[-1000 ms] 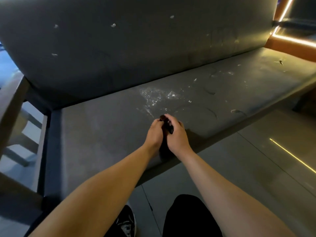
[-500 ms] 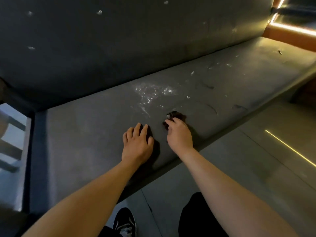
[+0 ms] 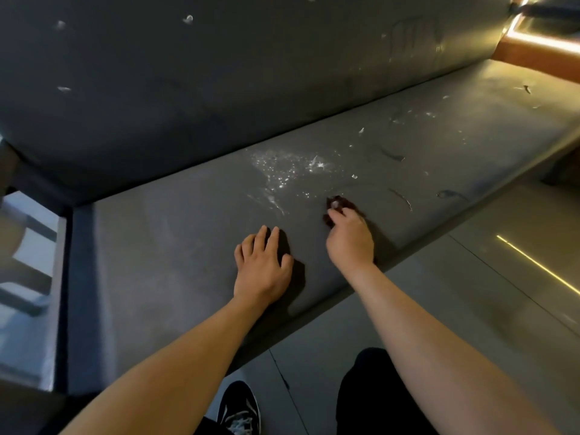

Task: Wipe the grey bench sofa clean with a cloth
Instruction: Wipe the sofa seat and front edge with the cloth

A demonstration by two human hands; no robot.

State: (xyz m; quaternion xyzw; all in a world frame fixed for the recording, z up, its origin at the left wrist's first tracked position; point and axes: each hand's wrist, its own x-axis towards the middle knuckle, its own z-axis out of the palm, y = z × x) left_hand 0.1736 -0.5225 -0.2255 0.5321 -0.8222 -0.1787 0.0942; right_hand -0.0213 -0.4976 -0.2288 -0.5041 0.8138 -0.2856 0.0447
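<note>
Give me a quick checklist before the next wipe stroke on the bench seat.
1. Grip: right hand pinches the cloth, ok.
2. Brace: left hand flat on the seat, ok.
3. Contact: cloth at the near edge of the white speckled patch, not on it, not ok.
4. Seat to the right: streaks show, not ok.
5. Cleanliness of backrest: pale flecks, not ok.
6. Dampness of cloth: cannot tell.

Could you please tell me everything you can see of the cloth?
The cloth is small, dark and crumpled, with a pale fleck on top. The right hand pinches it, hiding most of it. It sits on the grey seat, at the near right edge of the white speckled smear.
</note>
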